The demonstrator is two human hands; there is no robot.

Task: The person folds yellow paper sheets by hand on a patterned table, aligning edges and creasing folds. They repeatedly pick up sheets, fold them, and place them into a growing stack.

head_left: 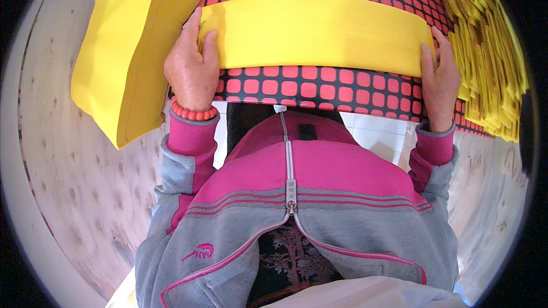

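A long, flat strip of folded yellow cloth [319, 34] lies across the table in front of me. At its left end my left hand [194, 68] is closed on the edge, thumb on top and the fingers partly hidden behind it. My right hand [440, 77] grips the opposite end in the same way, its thumb near the cloth's corner. Between the two hands the strip looks smooth and nearly straight. What lies under the cloth cannot be seen.
The tabletop has a red-and-black checked cover [308, 89]. A large yellow cloth [123, 51] hangs over the table's left side. Stacked at the right edge are several folded yellow cloths [485, 57]. Pale walls or boards [74, 154] flank me.
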